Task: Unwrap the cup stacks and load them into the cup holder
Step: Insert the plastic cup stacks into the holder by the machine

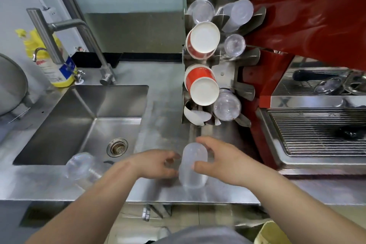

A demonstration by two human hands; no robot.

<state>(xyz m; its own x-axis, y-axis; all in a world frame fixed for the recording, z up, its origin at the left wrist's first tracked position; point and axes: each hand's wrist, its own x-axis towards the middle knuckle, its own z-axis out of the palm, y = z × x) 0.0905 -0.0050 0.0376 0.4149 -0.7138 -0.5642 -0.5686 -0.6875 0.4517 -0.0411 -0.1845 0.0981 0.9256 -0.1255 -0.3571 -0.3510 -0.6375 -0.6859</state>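
Both hands [221, 161] flank frosted, round-ended plastic stack [193, 166].

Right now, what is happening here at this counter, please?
A person stands at a steel counter beside a sink. Both hands hold a stack of clear frosted plastic cups upright on the counter: the left hand on its left side, the right hand curled round its right side. Another clear cup stack lies at the sink's edge. The metal cup holder behind already carries red paper cups and clear cups.
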